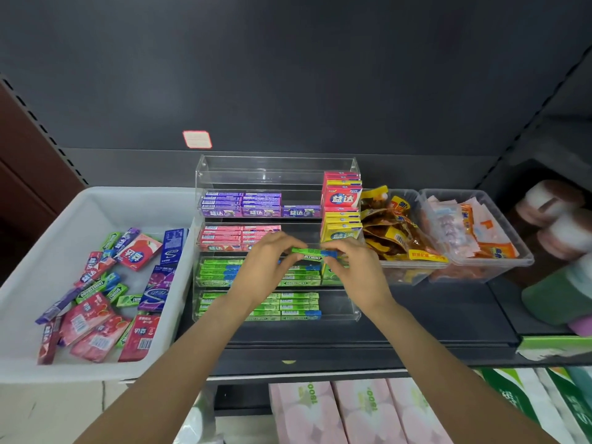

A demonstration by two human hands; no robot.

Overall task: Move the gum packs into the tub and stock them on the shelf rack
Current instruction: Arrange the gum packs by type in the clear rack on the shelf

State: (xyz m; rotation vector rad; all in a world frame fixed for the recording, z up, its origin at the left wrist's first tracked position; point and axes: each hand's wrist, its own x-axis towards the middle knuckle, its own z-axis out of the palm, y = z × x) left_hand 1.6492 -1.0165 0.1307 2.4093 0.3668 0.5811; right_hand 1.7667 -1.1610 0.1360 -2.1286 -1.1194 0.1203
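Green gum pack (312, 254) pinched endwise between left hand (267, 261) and right hand (355, 267), above rack (354, 307).

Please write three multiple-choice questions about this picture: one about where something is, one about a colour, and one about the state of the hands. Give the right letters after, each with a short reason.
1. Where is the white tub relative to the clear shelf rack?
A. To its left
B. To its right
C. On top of it

2. What colour are the gum packs in the highest filled row at the rack's left?
A. Green
B. Purple
C. Orange

3. What are the two hands doing?
A. Both rest flat on the shelf
B. Both hold one green gum pack
C. Each holds a snack bag

Answers:
1. A, the tub stands beside the rack's left wall.
2. B, purple packs lie above the pink and green rows.
3. B, the left hand and the right hand pinch the ends of one green gum pack before the rack.
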